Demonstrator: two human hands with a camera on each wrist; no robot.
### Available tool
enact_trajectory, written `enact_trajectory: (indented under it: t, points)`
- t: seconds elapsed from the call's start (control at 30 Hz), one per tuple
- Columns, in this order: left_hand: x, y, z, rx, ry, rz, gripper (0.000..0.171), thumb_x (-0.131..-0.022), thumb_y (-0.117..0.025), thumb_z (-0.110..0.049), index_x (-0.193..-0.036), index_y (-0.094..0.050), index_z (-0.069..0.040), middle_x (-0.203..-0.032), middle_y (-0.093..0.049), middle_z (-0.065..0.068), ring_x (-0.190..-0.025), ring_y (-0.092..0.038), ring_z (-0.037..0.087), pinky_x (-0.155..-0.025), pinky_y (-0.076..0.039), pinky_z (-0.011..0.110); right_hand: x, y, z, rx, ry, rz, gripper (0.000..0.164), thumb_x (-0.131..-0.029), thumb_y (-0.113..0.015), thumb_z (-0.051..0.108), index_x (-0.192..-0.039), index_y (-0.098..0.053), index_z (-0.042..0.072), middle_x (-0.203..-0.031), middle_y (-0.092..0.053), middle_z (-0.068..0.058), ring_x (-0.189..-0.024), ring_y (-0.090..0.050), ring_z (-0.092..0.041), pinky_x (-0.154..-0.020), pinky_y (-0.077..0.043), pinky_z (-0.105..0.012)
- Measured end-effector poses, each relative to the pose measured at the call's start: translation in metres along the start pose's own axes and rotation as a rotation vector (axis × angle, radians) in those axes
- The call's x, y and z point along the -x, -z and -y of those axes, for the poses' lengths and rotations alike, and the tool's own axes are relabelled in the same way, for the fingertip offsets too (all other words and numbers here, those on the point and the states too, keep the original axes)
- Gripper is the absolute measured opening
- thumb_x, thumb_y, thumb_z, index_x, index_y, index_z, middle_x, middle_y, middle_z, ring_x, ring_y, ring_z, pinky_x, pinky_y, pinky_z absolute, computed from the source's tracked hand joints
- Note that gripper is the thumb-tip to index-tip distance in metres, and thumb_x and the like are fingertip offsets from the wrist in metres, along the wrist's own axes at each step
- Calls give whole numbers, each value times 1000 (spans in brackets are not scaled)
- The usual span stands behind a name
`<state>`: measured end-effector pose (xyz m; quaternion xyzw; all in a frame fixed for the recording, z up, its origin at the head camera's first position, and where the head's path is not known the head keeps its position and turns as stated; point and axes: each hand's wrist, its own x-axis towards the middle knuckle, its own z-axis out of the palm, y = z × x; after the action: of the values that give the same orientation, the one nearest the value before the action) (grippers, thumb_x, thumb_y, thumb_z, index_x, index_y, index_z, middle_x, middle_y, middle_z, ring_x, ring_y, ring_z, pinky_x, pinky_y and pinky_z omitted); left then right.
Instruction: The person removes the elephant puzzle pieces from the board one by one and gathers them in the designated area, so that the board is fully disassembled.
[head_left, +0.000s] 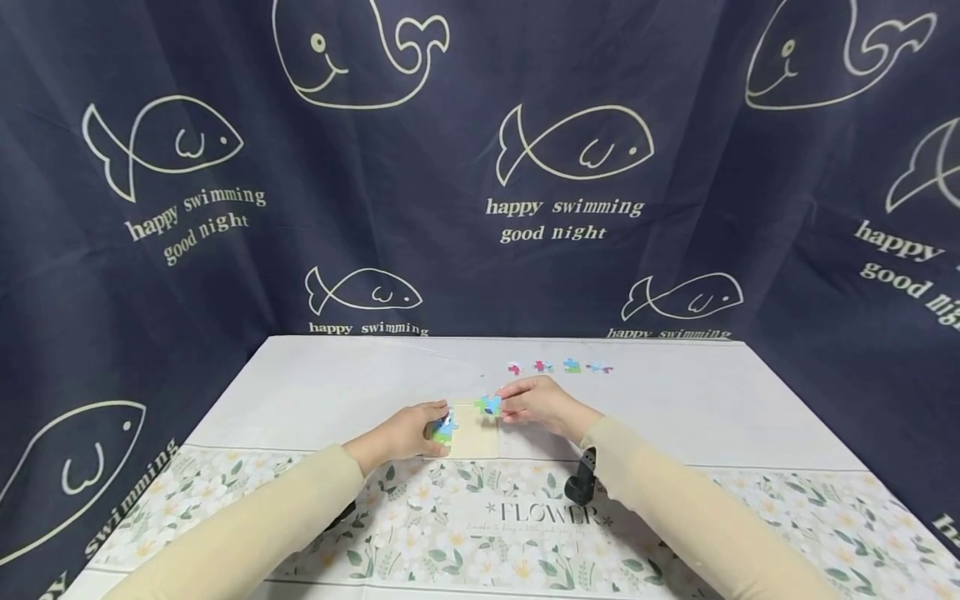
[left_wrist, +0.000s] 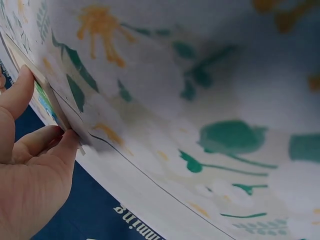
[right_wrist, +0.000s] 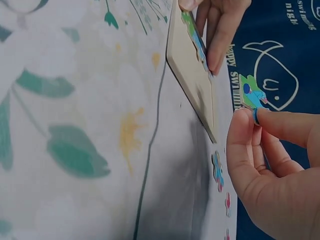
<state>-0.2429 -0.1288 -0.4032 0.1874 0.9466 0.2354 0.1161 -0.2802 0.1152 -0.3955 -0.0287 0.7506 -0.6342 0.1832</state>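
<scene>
A pale wooden puzzle tray (head_left: 476,440) lies on the table, with colourful jigsaw pieces (head_left: 444,427) fitted along its left side. My left hand (head_left: 405,432) grips the tray's left end, thumb at the near corner and fingers toward the far one; the left wrist view shows its fingertips at the tray edge (left_wrist: 56,106). Between thumb and index finger, my right hand (head_left: 546,403) pinches a blue and green jigsaw piece (right_wrist: 251,92). In the right wrist view this piece is raised above the tray's bare wooden part (right_wrist: 190,75).
Several loose jigsaw pieces (head_left: 572,365) lie in a row behind my right hand, pink, blue and green among them. A floral cloth strip (head_left: 465,533) runs across the near side of the white table. Behind the table hangs a dark blue curtain (head_left: 465,250) with fish drawings.
</scene>
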Motion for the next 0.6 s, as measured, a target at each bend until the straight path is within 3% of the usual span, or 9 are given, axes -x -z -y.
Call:
enact_trajectory:
  t: [0.6]
  points:
    - [2, -1, 3, 3, -9, 4, 74, -83, -75, -27, -144, -42, 0, -156, -34, 11, -144, -31, 33, -120, -28, 46, -8, 40, -7, -3, 13, -56, 33, -91, -60, -4, -123, -56, -14, -87, -67, -6, -76, -66, -11, -76, -60, -22]
